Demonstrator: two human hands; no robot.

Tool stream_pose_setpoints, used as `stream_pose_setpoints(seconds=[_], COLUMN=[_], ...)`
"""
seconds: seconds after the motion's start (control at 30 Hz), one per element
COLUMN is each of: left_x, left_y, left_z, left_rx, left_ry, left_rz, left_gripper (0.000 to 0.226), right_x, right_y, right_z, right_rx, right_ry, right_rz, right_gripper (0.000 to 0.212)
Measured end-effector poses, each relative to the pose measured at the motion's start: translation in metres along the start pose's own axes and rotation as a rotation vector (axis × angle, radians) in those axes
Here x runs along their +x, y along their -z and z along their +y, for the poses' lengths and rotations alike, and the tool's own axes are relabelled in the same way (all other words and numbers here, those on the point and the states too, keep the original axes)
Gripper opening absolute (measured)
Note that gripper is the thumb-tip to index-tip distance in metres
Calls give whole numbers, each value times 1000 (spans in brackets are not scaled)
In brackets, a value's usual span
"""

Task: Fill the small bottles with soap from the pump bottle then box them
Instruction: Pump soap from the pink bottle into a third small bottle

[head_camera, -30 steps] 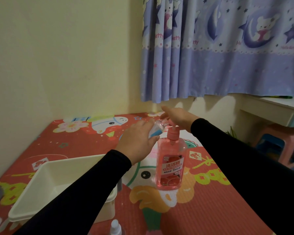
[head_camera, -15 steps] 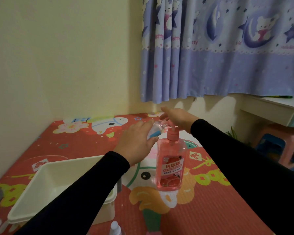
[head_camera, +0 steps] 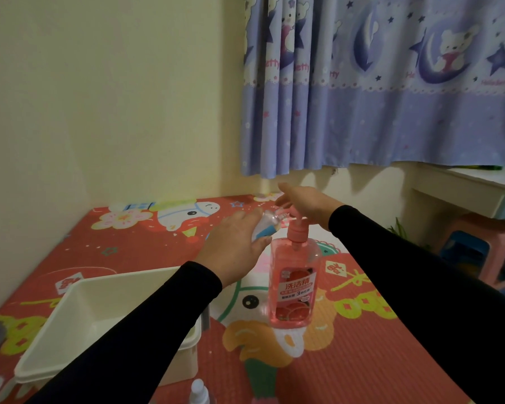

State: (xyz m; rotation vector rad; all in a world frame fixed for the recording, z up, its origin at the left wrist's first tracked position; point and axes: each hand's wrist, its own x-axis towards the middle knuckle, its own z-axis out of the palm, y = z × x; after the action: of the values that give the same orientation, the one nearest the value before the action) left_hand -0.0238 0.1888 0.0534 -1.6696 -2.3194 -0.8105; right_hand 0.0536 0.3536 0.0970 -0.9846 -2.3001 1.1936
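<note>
Small bottle [head_camera: 267, 225] pinched in left fingers [head_camera: 252, 218], right fingers [head_camera: 286, 192] flat on pump bottle [head_camera: 294, 281].

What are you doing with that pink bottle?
A person is filling a small clear bottle with pink soap. The left hand grips the small bottle, tilted, with its mouth at the spout of the pink pump bottle. The right hand rests on top of the pump head. The pump bottle stands upright on a red cartoon mat. A white plastic box sits open at the left, and another small bottle stands at the bottom edge.
</note>
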Motion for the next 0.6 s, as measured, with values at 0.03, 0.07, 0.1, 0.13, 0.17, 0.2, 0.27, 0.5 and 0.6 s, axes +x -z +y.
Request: stream_pose_setpoints(seconds=[0.03,0.07,0.1,0.13,0.17,0.2,0.27,0.5,0.6], left_x=[0,-1,-2,-2,-3,-3,-3,1,0], left_y=[0,-1,-3,-5,-7,-8,-10,-2,-5], left_z=[0,0,-1,-2,-2,-3,-3,-5,-5], left_rx=[2,1,-1,-3,-4,-4,-5,-10,-18], left_ry=[2,7,10,11,13,17,19,-2,7], left_rz=[-3,-5,-8,-10,-13,-15,-12,4,1], left_gripper=[57,57,58,58,57,57,55,54,56], right_x=[1,2,3,4,3,2,1,-1,4], right_y=[0,-2,-5,-7,-9,-10,-11,-1,-5], right_z=[1,2,4,5,7,7,8,-1,4], right_rx=[-4,6,30,52,53,35,12,58,51], right_ry=[1,6,5,2,-5,-9,-1,-9,1], right_rz=[0,-1,-1,1,0,-3,-10,-13,-10], right_gripper=[51,52,53,53,53,53,53,53,56])
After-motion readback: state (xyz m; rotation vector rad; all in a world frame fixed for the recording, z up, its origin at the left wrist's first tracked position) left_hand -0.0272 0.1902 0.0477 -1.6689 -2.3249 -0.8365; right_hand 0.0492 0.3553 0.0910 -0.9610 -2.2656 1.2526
